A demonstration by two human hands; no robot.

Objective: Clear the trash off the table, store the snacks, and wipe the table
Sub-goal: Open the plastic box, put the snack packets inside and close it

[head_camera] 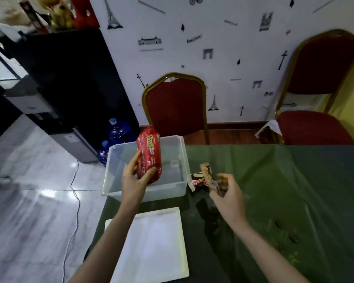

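My left hand (136, 177) grips a red biscuit pack (148, 154) upright over the clear plastic box (178, 188), which stands at the table's far left corner. My right hand (226, 193) pinches a brown snack wrapper (207, 174) just right of the box. Under that wrapper, against the box's right wall, another red and brown snack pack (198, 179) lies on the green tablecloth (284, 180). The box's white lid (155, 244) lies flat on the table near me.
Crumbs and a few brown biscuit pieces (292, 238) are scattered on the cloth at the right. Two red chairs (176, 107) (319, 127) stand beyond the table. Blue water bottles (119, 131) and a dark cabinet are on the floor to the left.
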